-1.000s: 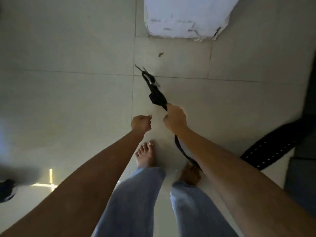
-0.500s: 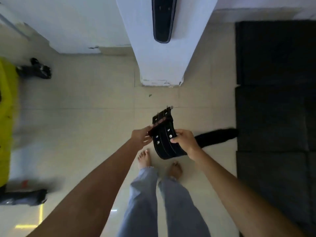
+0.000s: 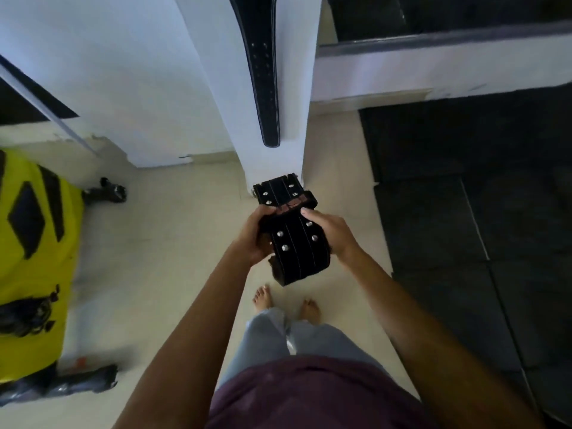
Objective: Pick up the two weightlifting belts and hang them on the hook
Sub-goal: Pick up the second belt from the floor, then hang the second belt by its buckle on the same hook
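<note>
Light was dim, soft daylight from upper left; white pillar (image 3: 278,162) brightest. Dark mats (image 3: 464,212) at right lost detail. Wide-angle bent edges; yellow object (image 3: 34,243) at left slightly blurred. No hard glare, shadows faint.

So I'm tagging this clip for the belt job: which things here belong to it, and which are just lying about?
Belongs to the job:
- black studded leather belt, gripped by left hand and right hand
- long black belt hanging on the white pillar

Lying about:
- yellow bag with black patches
- dark floor mats
</note>
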Action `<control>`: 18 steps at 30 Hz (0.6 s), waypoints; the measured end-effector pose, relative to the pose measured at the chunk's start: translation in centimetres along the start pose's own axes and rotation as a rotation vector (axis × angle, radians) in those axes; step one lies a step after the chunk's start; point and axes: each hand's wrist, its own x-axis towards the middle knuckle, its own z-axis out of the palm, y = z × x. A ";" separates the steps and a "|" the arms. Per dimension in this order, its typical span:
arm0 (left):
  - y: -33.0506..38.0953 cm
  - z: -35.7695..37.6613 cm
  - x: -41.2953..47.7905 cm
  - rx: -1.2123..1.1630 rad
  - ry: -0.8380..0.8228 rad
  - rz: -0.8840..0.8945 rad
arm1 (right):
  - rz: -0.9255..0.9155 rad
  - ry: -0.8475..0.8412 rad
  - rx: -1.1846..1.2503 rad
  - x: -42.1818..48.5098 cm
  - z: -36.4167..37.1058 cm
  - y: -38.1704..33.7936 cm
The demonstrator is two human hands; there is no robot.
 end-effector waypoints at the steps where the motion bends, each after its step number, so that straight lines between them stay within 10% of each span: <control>1: 0.5 0.8 -1.2 0.044 -0.025 0.043 | -0.018 -0.012 0.009 -1.1 0.1 -0.7; 18: 10.3 7.4 -13.7 0.265 0.102 0.753 | -0.443 -0.043 0.216 -8.0 2.7 -16.5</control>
